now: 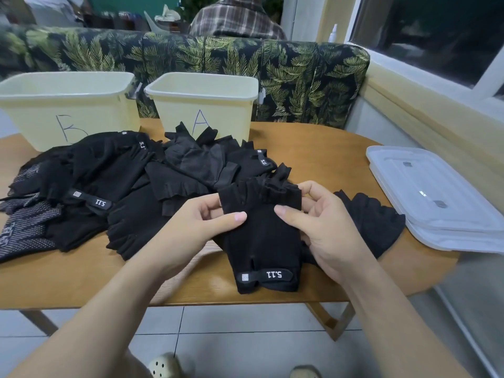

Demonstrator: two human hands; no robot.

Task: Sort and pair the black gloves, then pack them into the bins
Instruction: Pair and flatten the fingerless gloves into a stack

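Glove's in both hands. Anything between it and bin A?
Only the pile of black gloves lies on the table between the held glove and bin A, low against its front. The bin's top is open, no lid on it.

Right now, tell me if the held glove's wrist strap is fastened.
Fastened: the strap lies flat across the glove cuff, no end lifted.

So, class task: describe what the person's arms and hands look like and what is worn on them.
Both forearms are bare as far as the picture shows, with no sleeves in view. The left hand and right hand wear no gloves, rings, watch or bracelet. The fingernails are short and unpainted.
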